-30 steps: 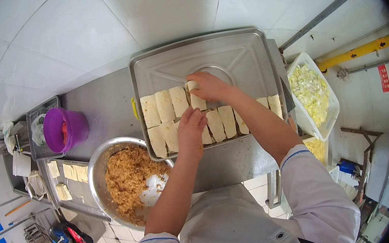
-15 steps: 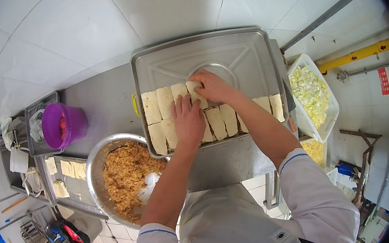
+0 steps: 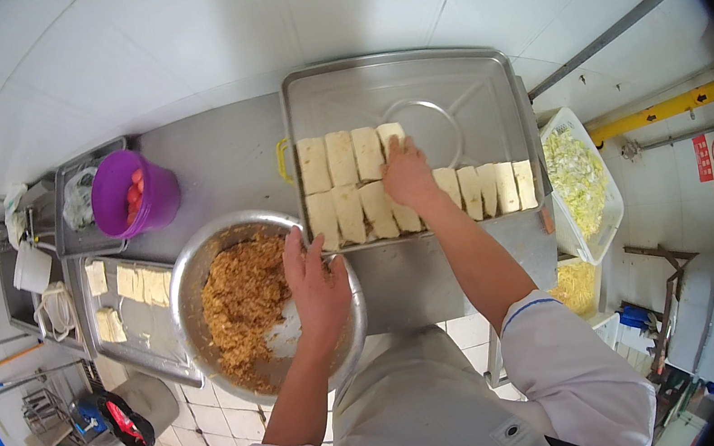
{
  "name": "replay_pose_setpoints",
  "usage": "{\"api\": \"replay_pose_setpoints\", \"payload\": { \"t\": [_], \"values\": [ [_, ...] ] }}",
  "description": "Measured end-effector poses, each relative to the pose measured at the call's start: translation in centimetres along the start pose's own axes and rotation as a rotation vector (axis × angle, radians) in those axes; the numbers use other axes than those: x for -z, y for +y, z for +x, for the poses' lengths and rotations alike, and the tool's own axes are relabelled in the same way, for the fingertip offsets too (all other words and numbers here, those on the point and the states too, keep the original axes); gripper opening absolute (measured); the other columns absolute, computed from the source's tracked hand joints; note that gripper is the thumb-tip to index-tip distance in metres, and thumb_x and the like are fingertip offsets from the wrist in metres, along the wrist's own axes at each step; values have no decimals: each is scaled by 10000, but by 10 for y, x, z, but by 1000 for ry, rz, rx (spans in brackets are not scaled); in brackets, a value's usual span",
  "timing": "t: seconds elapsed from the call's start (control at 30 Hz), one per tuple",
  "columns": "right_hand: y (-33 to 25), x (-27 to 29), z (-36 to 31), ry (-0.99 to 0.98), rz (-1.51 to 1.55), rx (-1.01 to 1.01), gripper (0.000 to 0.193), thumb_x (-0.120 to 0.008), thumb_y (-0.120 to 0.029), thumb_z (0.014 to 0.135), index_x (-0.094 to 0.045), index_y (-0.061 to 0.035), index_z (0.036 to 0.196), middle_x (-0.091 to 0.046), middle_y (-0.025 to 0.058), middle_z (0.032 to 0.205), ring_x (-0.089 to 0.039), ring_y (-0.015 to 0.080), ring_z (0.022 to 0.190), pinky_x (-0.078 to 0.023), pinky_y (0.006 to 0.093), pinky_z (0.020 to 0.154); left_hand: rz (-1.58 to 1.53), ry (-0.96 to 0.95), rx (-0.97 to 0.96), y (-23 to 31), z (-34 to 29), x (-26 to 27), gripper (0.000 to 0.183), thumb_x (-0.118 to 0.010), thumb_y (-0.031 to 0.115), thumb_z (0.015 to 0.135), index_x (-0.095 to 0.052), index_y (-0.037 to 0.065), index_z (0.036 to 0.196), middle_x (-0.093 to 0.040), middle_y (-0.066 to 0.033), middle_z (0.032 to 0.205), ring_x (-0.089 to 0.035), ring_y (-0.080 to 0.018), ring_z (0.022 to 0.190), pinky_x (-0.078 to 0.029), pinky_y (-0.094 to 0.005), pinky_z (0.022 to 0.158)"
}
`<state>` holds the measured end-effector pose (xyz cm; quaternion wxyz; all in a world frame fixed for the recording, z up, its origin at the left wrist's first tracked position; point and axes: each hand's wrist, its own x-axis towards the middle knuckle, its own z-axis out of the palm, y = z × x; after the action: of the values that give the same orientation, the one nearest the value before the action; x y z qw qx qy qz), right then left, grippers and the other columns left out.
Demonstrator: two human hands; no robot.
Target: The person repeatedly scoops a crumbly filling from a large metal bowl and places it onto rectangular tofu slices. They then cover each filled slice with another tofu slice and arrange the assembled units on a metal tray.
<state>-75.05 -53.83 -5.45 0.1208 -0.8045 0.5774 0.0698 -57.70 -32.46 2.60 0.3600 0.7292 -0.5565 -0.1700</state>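
Observation:
My right hand (image 3: 410, 174) lies over the large metal tray (image 3: 330, 99), its fingers stretched onto the last pale oblong piece (image 3: 390, 132) of the far row. These pieces look like folded wraps; I cannot make out what they are made of. Two rows of them fill the tray's near half, side by side, and my right hand and wrist cover part of the near row (image 3: 349, 215). Above the right side of a steel bowl (image 3: 200, 336), my left hand (image 3: 319, 288) is held with its fingers apart, holding nothing. Brown, crumbly filling (image 3: 245, 303) lies in the bowl.
A purple bucket (image 3: 162, 209) with red items inside stands at the left. Nearer is a smaller tray (image 3: 131, 332) with several pale pieces. To the right, a white crate (image 3: 614, 214) holds chopped green vegetable. The tiled wall (image 3: 345, 6) rises behind the tray.
My left hand has left the pieces and moved left and nearer, over the bowl. My right hand now rests flatter on the last far-row piece. The whole view has shifted slightly.

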Motion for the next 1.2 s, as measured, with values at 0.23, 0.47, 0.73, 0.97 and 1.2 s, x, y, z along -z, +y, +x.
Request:
{"api": "replay_pose_setpoints", "payload": {
  "t": [0.23,0.47,0.73,0.97,1.2],
  "values": [
    [-2,16,-9,115,37,-138,629,-659,-244,986,-490,-2,1542,-490,357,1543,-452,500,1457,-368,549,1237,-97,94,201,-62,-102,113,419,-721,103,966,-645,16,1369,-381,-257,1662,-384,-425,1536,-343,-495,1248],
    [-174,50,-97,537,411,314,594,-716,-245,986,-535,30,1480,-578,299,1463,-497,460,1425,-410,508,1201,-109,306,304,-160,-221,242,403,-731,150,982,-654,25,1357,-440,-257,1626,-429,-423,1503,-360,-483,1233],
    [-460,9,-181,-273,621,621,638,-788,-282,940,-567,-29,1483,-597,245,1475,-625,386,1304,-512,427,1097,-155,530,428,-267,-309,370,372,-737,163,981,-671,25,1320,-520,-286,1541,-532,-418,1419,-470,-458,1133],
    [-628,-41,-126,-201,286,916,695,-798,-282,893,-552,-57,1503,-605,241,1450,-599,390,1321,-486,454,1124,-220,484,434,-351,-292,403,384,-734,201,983,-679,22,1317,-592,-247,1480,-591,-412,1344,-538,-439,1047],
    [-772,-109,-8,-206,182,968,672,-749,-163,875,-523,-15,1490,-564,256,1481,-571,399,1358,-492,466,1128,-625,219,708,-450,-243,405,420,-719,245,1017,-656,23,1368,-713,-167,1267,-714,-248,1142,-573,-377,949]
  ]
}}
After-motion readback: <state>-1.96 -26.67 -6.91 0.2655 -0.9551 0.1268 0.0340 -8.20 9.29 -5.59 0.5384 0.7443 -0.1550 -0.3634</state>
